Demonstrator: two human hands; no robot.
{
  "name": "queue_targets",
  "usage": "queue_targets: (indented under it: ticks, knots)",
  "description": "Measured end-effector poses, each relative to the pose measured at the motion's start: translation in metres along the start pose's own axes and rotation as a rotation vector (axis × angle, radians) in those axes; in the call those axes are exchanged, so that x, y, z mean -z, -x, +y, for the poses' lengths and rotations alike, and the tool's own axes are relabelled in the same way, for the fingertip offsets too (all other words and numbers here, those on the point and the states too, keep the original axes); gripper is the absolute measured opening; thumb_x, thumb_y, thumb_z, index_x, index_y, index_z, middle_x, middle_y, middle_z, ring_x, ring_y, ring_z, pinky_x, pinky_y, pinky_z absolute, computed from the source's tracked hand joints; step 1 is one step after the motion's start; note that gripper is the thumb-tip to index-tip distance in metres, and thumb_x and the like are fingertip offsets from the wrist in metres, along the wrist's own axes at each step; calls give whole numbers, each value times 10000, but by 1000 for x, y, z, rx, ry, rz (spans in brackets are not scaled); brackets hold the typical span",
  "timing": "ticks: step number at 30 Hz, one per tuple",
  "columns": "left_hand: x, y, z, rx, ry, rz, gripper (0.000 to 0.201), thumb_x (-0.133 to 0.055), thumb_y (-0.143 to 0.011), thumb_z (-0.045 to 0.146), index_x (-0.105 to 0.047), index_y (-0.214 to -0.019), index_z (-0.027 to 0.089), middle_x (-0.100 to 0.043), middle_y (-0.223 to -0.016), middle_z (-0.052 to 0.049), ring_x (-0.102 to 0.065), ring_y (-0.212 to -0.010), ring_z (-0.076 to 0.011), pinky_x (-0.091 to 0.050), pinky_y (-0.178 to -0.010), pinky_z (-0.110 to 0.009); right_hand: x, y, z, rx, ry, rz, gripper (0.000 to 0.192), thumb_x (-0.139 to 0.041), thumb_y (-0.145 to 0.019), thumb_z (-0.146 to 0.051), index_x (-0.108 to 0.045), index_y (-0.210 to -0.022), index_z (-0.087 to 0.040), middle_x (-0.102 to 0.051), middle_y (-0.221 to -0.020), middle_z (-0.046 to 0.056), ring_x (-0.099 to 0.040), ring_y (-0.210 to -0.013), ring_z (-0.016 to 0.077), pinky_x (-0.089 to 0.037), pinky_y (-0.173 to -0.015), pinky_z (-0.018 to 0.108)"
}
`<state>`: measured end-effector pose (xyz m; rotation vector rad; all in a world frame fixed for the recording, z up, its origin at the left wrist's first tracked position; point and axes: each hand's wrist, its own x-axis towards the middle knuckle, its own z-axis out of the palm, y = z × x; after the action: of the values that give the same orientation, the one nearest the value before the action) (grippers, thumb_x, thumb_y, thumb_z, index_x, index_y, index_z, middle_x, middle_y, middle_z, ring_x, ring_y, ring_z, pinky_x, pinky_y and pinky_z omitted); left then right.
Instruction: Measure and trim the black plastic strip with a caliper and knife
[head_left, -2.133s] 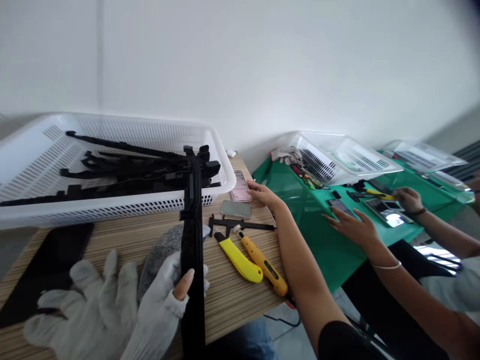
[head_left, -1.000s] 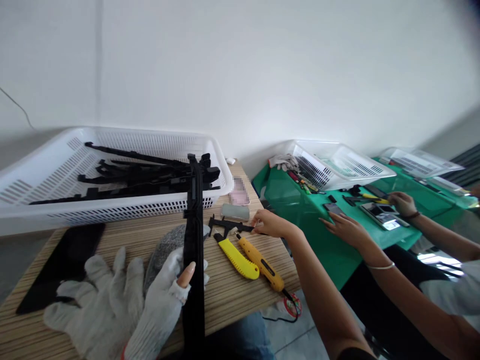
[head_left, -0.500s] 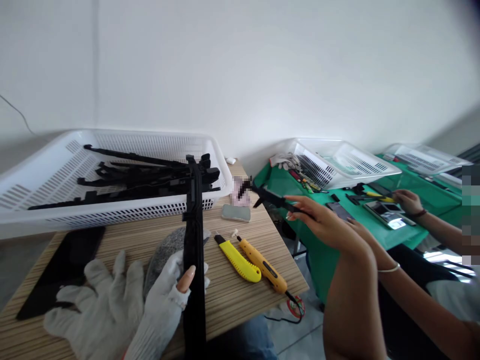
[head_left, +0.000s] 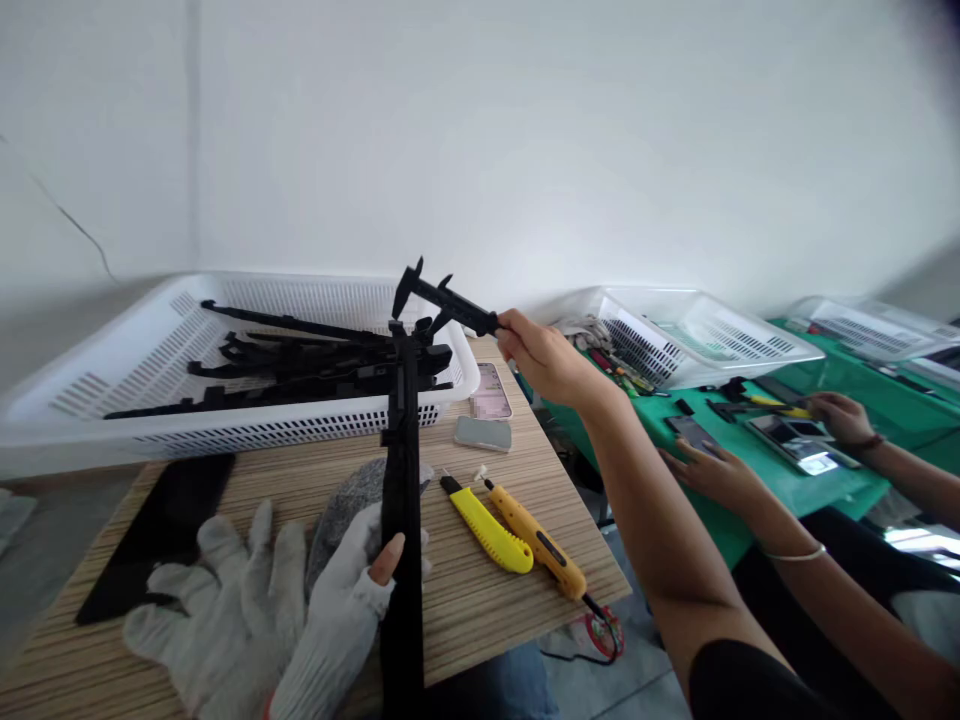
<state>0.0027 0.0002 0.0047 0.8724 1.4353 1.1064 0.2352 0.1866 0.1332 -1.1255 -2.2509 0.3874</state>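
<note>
Left hand (head_left: 341, 610), lower centre of the frame, in a white knit glove with the thumb tip bare, closed around a long black plastic strip (head_left: 403, 480). Strip standing nearly upright through the middle of the frame, its top end level with the front rim of the white basket (head_left: 90, 400). Lying flat just left of that hand, fingers spread, a white glove (head_left: 225, 610); whether a hand fills it, impossible to tell. Behind the strip, a grey cloth (head_left: 349, 500) on the wooden table (head_left: 487, 600).

Right hand (head_left: 544, 355), bare, centre of the frame and raised above the table, closed on the beam of a black caliper (head_left: 442, 295). Caliper tilted up to the left, its pointed tips just above the top end of the strip; touching or not, unclear.

Inside the basket, upper left, more black strips (head_left: 300, 355). Right of the strip on the table, a yellow utility knife (head_left: 486, 525) and an orange utility knife (head_left: 540, 545) side by side, and above them a phone (head_left: 484, 433) lying flat. At far left on the table, a black panel (head_left: 161, 530).

At right, another person's hands (head_left: 716, 470) over a green table (head_left: 757, 480).
</note>
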Motion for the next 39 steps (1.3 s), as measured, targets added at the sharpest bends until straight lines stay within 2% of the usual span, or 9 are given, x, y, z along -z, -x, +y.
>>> queue_targets:
  ticks: [4,8,12,16,22,28,34,37,39]
  knots:
    - [1,0,1,-49,-35,13,519,-744,-757,609,-692,-1123,245,-764,-907,-47,-728,-861,-247,-637,-785,-335,-12,-15,-12,-103,88,-20,612,-231,-1103,-498,-657,-790,-190,-603,-697,44,-588,-726,178,-381,-749,305]
    - [2,-1,1,-77,-41,17,458,-777,-738,520,-718,-1112,261,-775,-937,-41,-720,-886,-246,-629,-834,-342,-22,-29,-23,-236,254,28,642,-250,-1103,-479,-649,-689,-192,-592,-643,55,-594,-701,185,-331,-715,306]
    - [0,-3,-5,-59,49,-39,439,-744,-770,558,-710,-1115,290,-785,-1005,-42,-727,-857,-237,-632,-777,-337,-27,-39,-33,-277,371,82,512,-324,-1090,-402,-659,-761,-199,-647,-694,59,-585,-682,183,-259,-647,299]
    - [-2,-2,-5,-48,72,-52,457,-742,-763,584,-700,-1105,284,-784,-914,-34,-708,-710,-215,-620,-648,-329,-30,-43,-35,-292,463,56,436,-338,-1084,-340,-668,-831,-206,-702,-777,77,-593,-686,193,-224,-623,305]
    - [-3,-1,-1,-82,89,4,456,-795,-705,577,-719,-1045,283,-778,-847,-45,-732,-765,-257,-636,-654,-356,-26,-43,-24,-143,483,-21,373,-278,-1102,-279,-643,-1085,-205,-735,-895,74,-591,-678,189,-245,-625,300]
    - [-2,-4,-2,-110,69,-2,409,-767,-753,569,-728,-1029,270,-785,-973,-59,-739,-856,-253,-645,-741,-343,-26,-43,-19,-187,423,53,288,-366,-1086,-320,-556,-1253,-181,-756,-845,61,-627,-678,194,-266,-632,291]
    - [1,-2,0,-105,33,25,422,-779,-737,573,-729,-1029,273,-777,-904,-53,-727,-866,-256,-646,-763,-343,-34,-39,-21,-257,422,175,324,-540,-1013,-510,-623,-1111,-212,-752,-826,56,-666,-733,210,-287,-645,282]
    - [1,-2,0,-121,39,25,360,-795,-732,540,-737,-985,291,-783,-930,-54,-729,-903,-272,-653,-781,-366,-34,-37,-24,-281,446,165,354,-525,-1016,-517,-684,-935,-211,-740,-800,76,-661,-724,218,-289,-630,288]
    - [0,-3,-1,-126,38,21,361,-777,-756,534,-736,-1016,287,-787,-986,-51,-730,-896,-266,-654,-784,-371,-32,-35,-26,-287,446,144,453,-478,-1039,-520,-685,-788,-205,-714,-742,85,-651,-698,219,-290,-620,294]
